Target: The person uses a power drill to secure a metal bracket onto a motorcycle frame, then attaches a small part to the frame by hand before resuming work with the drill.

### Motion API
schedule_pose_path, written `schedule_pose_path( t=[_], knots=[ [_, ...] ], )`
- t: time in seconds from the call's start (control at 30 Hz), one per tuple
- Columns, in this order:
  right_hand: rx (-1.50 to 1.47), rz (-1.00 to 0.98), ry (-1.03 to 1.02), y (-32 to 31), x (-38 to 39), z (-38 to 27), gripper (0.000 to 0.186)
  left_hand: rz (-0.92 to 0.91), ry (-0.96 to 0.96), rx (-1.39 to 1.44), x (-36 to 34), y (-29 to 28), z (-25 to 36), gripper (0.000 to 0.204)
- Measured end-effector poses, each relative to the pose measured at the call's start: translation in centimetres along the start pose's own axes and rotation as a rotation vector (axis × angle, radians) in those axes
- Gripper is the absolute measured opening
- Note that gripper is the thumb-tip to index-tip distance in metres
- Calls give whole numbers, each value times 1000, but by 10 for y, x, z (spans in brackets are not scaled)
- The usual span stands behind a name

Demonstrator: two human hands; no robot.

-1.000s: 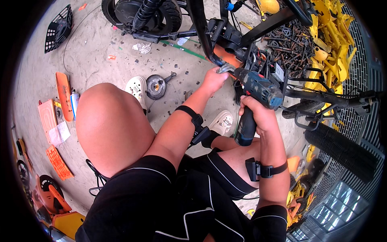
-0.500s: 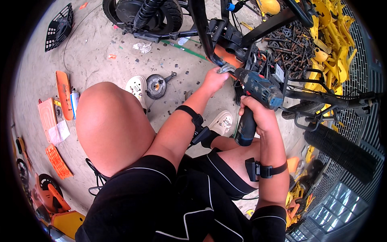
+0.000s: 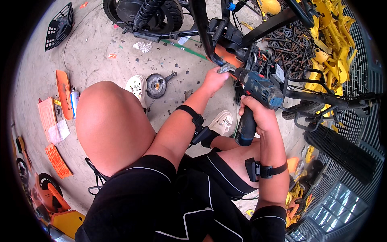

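My right hand (image 3: pixel 261 115) is wrapped round the grip of a blue and black cordless drill (image 3: pixel 260 86). The drill's front end points up and left, at the black frame tube (image 3: pixel 206 40) of a two-wheeler. My left hand (image 3: pixel 215 80) is closed just left of the drill's nose. A greyish, shiny piece (image 3: pixel 228 68) shows at its fingertips, touching or close to the tube's lower end; its kind is unclear. Behind the nose lies an orange panel (image 3: pixel 227 56) inside the frame. The drill's tip is hidden.
A wheel (image 3: pixel 161 18) stands at the top. Bolts lie heaped (image 3: pixel 290 44) beside yellow plastic parts (image 3: pixel 330 48) at right. On the floor are a round metal part (image 3: pixel 156 86), a spray can (image 3: pixel 75 103), orange panels (image 3: pixel 63 94) and a black basket (image 3: pixel 59 27).
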State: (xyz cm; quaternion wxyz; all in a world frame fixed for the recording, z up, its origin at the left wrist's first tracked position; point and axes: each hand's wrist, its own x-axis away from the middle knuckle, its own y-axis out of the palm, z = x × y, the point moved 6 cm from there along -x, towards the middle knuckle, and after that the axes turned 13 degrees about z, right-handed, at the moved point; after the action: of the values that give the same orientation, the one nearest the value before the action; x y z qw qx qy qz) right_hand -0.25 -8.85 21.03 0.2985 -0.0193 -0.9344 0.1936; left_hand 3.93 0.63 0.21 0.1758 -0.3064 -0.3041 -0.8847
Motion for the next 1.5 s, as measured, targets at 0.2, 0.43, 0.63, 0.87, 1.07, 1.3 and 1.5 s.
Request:
schedule_pose_path(
  t=[0.2, 0.43, 0.63, 0.87, 1.07, 1.3, 1.5],
  knots=[
    [-12, -9, 21, 0, -3, 2, 13, 13, -6, -16, 0, 0, 0, 25],
    [-13, -19, -1, 1, 0, -2, 12, -4, 10, -9, -3, 0, -3, 27],
    [-16, -36, -23, 1, -2, -1, 10, 3, 12, -11, -1, 0, -2, 26],
    [8, -14, -11, 2, -1, -5, 7, -10, 7, 1, -1, 1, -1, 25],
    [5, -4, -17, 4, 1, -9, 7, -14, 11, 3, -3, 1, -2, 24],
    [20, -18, -24, 5, 2, -9, 6, -9, 10, 1, -2, 0, -2, 23],
    [26, -16, -16, 3, 1, -10, 6, 0, 15, 0, -4, 0, -4, 23]
  ],
)
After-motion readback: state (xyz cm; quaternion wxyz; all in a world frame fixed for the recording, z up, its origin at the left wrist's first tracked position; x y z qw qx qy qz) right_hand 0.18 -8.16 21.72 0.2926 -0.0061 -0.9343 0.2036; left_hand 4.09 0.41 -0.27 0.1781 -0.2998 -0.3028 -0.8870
